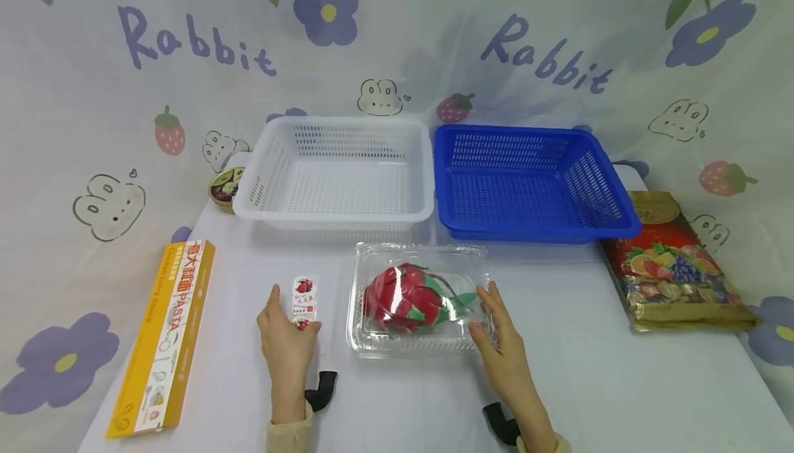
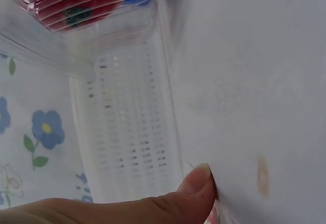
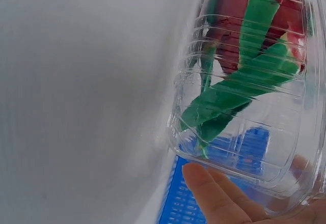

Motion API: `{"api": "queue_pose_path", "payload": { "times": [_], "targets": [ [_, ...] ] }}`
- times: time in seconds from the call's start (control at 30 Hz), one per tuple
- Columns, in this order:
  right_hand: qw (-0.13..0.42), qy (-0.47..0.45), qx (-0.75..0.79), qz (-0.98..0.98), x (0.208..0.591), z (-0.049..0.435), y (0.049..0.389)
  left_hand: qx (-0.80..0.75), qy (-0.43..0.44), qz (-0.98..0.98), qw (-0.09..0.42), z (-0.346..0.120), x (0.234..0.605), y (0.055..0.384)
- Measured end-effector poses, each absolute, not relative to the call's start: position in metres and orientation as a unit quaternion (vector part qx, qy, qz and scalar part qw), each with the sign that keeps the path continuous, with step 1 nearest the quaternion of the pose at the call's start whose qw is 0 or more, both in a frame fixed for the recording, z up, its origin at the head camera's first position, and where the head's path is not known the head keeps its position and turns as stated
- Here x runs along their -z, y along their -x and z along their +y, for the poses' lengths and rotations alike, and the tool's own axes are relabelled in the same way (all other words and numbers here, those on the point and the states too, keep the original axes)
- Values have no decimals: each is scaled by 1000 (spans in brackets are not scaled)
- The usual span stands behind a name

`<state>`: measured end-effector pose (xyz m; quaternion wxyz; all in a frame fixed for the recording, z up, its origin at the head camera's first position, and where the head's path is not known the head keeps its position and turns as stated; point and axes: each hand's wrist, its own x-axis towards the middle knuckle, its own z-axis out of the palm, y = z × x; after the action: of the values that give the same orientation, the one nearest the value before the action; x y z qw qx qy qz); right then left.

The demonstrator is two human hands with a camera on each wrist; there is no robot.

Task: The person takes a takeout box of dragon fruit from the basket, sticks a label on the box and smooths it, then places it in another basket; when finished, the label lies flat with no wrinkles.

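Because the box (image 1: 422,350) is clear, its load can be read through the lid: one red fruit (image 1: 403,294) with green leaf tips. Position: nearer the person than the white basket (image 1: 335,217), in front of its right half and reaching past its right end. The strip (image 1: 304,296), printed with fruit pictures, also lies in front of the white basket, toward its left half.

Left hand (image 1: 285,346): thumb and forefinger stand apart, thumb tip at the strip's right edge; other fingers hidden, so cannot tell whether the strip is pinched. Right hand (image 1: 505,356): fingers fairly straight against the box's right end, thumb spread toward its near side; it touches the box without closing round it.

Handling estimate, box: probably light; thin, springy plastic, smooth and likely slippery. The lid would dent under a hard press, and a squeeze at mid-length could pop it. Best hold: both short ends, low on the ribbed walls. The fruit may slide if the box tilts, as there is free room to its right.

Handling estimate, strip: thin, limp, nearly weightless; likely to curl or crease. Best hold: one corner, between thumb and forefinger.
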<state>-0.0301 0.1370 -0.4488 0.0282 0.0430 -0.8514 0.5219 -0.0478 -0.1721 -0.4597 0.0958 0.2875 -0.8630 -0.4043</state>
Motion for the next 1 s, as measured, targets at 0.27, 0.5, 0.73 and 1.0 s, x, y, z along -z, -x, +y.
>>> {"api": "queue_pose_path", "payload": {
  "times": [0.27, 0.5, 0.73, 1.0],
  "targets": [
    [27, -48, -528, -847, 451, 139, 32, 318, -309, -893, 79, -173, 455, 45],
    [26, -46, -528, -847, 452, 140, 31, 270, -317, -909, 35, -176, 453, 41],
    [28, -49, -524, -850, 453, 140, 32, 256, -317, -913, -1, -178, 449, 42],
    [27, -44, -523, -851, 452, 141, 32, 280, -288, -916, 2, -180, 449, 44]
  ]
}}
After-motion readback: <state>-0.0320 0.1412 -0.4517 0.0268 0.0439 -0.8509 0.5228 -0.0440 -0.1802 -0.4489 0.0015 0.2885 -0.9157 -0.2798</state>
